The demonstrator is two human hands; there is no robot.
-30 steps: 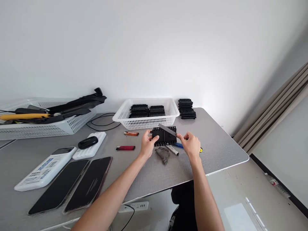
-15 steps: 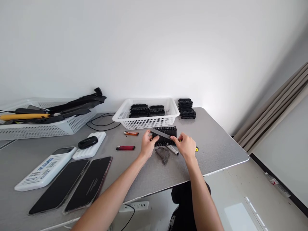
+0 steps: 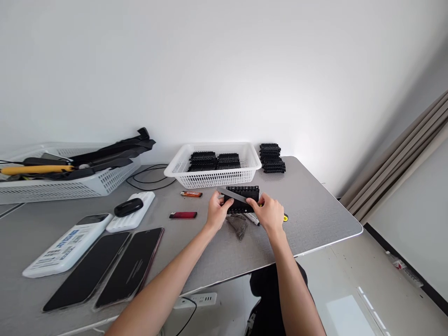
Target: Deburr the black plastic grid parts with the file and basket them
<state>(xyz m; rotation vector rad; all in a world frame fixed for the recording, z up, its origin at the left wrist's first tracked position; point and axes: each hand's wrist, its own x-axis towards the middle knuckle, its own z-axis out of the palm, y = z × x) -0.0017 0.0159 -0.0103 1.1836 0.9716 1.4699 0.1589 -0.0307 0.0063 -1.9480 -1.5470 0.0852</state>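
Observation:
A black plastic piece with toothed edges [image 3: 245,192] is gripped at its left end by my left hand [image 3: 219,210], thumb pressed on its face. My right hand [image 3: 269,212] is closed around a flat grey file [image 3: 234,194], whose yellow-and-black handle end [image 3: 286,217] pokes out past the palm. The file's blade lies slanted across the front of the black piece, its tip reaching over my left fingers. Below them on the table are a crumpled grey cloth-like scrap [image 3: 238,227] and a white marker [image 3: 252,219], partly covered.
Behind my hands stands a white basket [image 3: 217,178] holding stacked black pieces [image 3: 202,161]. Another stack [image 3: 272,158] is to its right. Two lighters [image 3: 183,215] [image 3: 191,194], phones [image 3: 129,266], a power bank [image 3: 66,245], a mouse [image 3: 128,207] and a tool basket [image 3: 105,182] lie left.
The black piece has shifted slightly right, with my left hand following. The file has slid a little left across it. Both hands keep their hold.

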